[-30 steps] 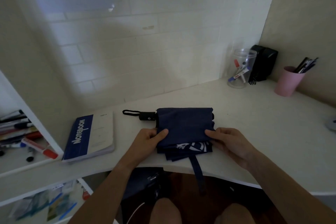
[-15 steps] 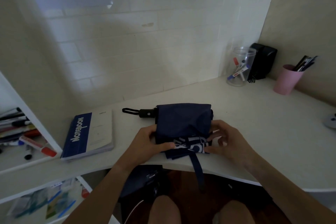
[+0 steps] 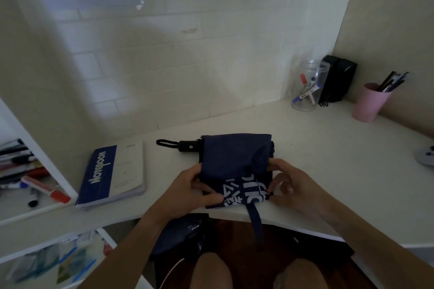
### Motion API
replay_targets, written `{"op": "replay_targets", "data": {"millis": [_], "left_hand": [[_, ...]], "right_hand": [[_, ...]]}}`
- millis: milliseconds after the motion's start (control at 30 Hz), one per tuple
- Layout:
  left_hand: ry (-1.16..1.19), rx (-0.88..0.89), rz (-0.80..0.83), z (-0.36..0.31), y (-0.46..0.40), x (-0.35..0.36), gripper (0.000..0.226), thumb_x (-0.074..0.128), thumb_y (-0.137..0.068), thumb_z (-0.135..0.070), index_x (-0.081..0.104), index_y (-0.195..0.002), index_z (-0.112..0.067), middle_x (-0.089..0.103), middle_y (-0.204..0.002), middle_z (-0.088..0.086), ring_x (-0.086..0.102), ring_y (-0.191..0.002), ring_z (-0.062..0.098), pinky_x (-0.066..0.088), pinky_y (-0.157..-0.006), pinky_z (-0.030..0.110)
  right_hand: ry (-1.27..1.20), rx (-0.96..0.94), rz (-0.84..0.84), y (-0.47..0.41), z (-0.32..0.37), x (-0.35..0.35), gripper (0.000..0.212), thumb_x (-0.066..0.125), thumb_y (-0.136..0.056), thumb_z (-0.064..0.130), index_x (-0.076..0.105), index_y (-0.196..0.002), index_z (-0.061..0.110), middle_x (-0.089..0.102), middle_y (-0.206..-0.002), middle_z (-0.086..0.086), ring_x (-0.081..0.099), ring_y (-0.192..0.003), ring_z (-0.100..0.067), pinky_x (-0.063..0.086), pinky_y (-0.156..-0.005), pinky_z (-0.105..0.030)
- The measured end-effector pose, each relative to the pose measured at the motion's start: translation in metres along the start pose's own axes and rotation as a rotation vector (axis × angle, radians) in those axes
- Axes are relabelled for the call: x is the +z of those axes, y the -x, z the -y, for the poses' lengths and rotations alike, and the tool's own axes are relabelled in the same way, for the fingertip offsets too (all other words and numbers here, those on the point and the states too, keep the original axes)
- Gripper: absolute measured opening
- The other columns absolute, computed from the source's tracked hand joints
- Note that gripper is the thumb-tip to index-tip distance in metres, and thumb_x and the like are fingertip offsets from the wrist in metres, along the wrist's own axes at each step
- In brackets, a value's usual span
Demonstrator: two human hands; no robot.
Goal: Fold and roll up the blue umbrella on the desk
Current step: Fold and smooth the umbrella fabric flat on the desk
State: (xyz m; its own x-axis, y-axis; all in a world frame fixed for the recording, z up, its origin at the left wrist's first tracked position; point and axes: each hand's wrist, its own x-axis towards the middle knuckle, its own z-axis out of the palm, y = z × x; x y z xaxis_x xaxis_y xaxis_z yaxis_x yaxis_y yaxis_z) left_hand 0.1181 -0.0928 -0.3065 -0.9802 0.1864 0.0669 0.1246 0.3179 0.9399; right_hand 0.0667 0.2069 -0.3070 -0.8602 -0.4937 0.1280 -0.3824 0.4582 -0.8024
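Head view | my left hand (image 3: pixel 187 189) pinches the umbrella (image 3: pixel 234 162) canopy's left edge | right hand (image 3: pixel 290 185) fingers curled, pinching its right edge | near desk (image 3: pixel 328 148) front edge

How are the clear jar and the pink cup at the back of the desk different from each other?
The clear jar is transparent, so the markers inside show through its wall; the pink cup is opaque, and its pens show only above the rim. The jar's markers lie low inside it, while the cup's dark pens stick out and lean right. The jar stands nearer the back wall, the cup farther right. Both stand upright on the desk and hold writing tools.
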Motion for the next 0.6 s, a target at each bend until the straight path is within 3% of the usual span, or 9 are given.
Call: {"op": "replay_targets", "data": {"millis": [67, 133, 200, 267, 333, 400, 500, 600], "left_hand": [[0.088, -0.032, -0.044, -0.007, -0.003, 0.004, 0.032, 0.072, -0.091, -0.028, 0.073, -0.118, -0.011, 0.078, -0.112, 0.003, 0.074, -0.103, 0.021, 0.057, -0.095, 0.028], [0.122, -0.078, -0.113, -0.009, -0.008, 0.008, 0.053, 0.061, -0.097, -0.047, 0.074, -0.100, 0.004, 0.078, -0.104, 0.016, 0.074, -0.100, 0.025, 0.055, -0.094, 0.031], [0.077, -0.100, -0.181, -0.003, -0.012, 0.010, 0.073, 0.060, -0.090, -0.068, 0.066, -0.076, 0.004, 0.073, -0.088, 0.025, 0.069, -0.082, 0.027, 0.053, -0.083, 0.037], [0.013, -0.078, -0.253, 0.002, -0.014, 0.012, 0.067, 0.058, -0.085, -0.075, 0.058, -0.067, -0.010, 0.061, -0.070, 0.015, 0.056, -0.069, 0.022, 0.044, -0.070, 0.035], [0.047, -0.064, -0.298, 0.000, -0.012, 0.013, 0.067, 0.057, -0.091, -0.066, 0.060, -0.069, -0.003, 0.067, -0.073, 0.016, 0.060, -0.069, 0.025, 0.044, -0.068, 0.036], [0.116, -0.045, -0.286, 0.002, -0.013, 0.015, 0.052, 0.056, -0.101, -0.044, 0.071, -0.092, 0.005, 0.077, -0.094, 0.016, 0.073, -0.085, 0.029, 0.054, -0.073, 0.031], [0.183, -0.030, -0.269, -0.002, -0.010, 0.017, 0.022, 0.058, -0.103, -0.020, 0.071, -0.117, -0.011, 0.078, -0.110, 0.001, 0.073, -0.101, 0.017, 0.058, -0.082, 0.022], [0.234, -0.057, -0.261, -0.001, -0.011, 0.014, 0.024, 0.057, -0.101, -0.010, 0.069, -0.120, -0.018, 0.076, -0.116, -0.003, 0.071, -0.106, 0.012, 0.055, -0.090, 0.024]], "right_hand": [[-0.146, 0.028, -0.041, -0.002, 0.006, 0.003, 0.049, 0.082, -0.080, 0.016, 0.065, -0.122, 0.035, 0.068, -0.118, 0.016, 0.071, -0.082, -0.015, 0.053, -0.065, -0.021], [-0.315, 0.085, -0.199, -0.007, 0.017, 0.007, 0.014, 0.077, -0.085, 0.024, 0.076, -0.098, 0.023, 0.075, -0.095, 0.011, 0.069, -0.075, -0.014, 0.053, -0.065, -0.020], [-0.473, 0.139, -0.310, -0.009, 0.022, 0.013, 0.013, 0.073, -0.088, 0.023, 0.076, -0.082, 0.010, 0.070, -0.070, 0.003, 0.061, -0.061, -0.013, 0.047, -0.055, -0.021], [-0.550, 0.142, -0.346, -0.007, 0.021, 0.013, 0.018, 0.069, -0.090, 0.019, 0.073, -0.082, 0.003, 0.067, -0.066, -0.005, 0.060, -0.057, -0.015, 0.045, -0.054, -0.026], [-0.641, 0.136, -0.355, -0.002, 0.018, 0.011, 0.017, 0.065, -0.092, 0.016, 0.070, -0.088, 0.001, 0.073, -0.078, -0.009, 0.070, -0.067, -0.024, 0.055, -0.061, -0.030], [-0.700, 0.152, -0.331, 0.001, 0.016, 0.009, 0.018, 0.063, -0.093, 0.016, 0.069, -0.096, 0.000, 0.076, -0.095, -0.015, 0.074, -0.083, -0.034, 0.062, -0.075, -0.032], [-0.578, 0.154, -0.267, 0.000, 0.018, 0.012, 0.020, 0.071, -0.088, 0.019, 0.073, -0.103, 0.005, 0.076, -0.100, -0.016, 0.074, -0.090, -0.033, 0.060, -0.085, -0.035], [-0.496, 0.117, -0.291, 0.001, 0.019, 0.010, 0.013, 0.074, -0.086, 0.018, 0.076, -0.091, 0.005, 0.075, -0.095, -0.017, 0.071, -0.093, -0.034, 0.058, -0.089, -0.040]]}}
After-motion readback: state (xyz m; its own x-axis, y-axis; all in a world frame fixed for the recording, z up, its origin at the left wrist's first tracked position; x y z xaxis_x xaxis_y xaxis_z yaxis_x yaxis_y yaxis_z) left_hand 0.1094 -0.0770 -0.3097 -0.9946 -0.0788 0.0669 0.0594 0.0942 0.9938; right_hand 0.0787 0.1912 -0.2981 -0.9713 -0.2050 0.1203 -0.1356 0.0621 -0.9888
